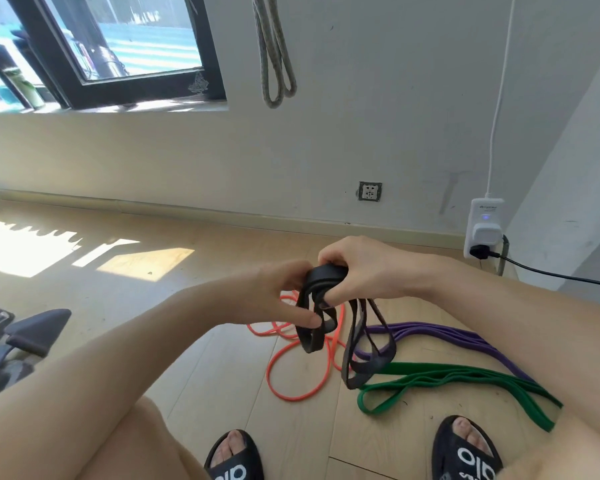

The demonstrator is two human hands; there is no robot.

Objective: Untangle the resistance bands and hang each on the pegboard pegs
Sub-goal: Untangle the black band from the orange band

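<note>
A black resistance band (355, 344) hangs in several loops above the floor. My right hand (364, 268) grips its bunched top from above, fingers curled round the strands. My left hand (281, 296) holds the loops from the left, thumb and fingers pinching a strand. Below on the wooden floor lie an orange band (284, 368), a purple band (465, 337) and a green band (447, 379), spread out side by side. A grey braided band (274, 64) hangs on the wall above. No pegboard is in view.
My two feet in black slides (234, 459) stand at the bottom edge. A white power adapter (484, 226) with a black cable sits in the right corner by the wall. A dark chair base (21, 337) lies at the left. A window is at upper left.
</note>
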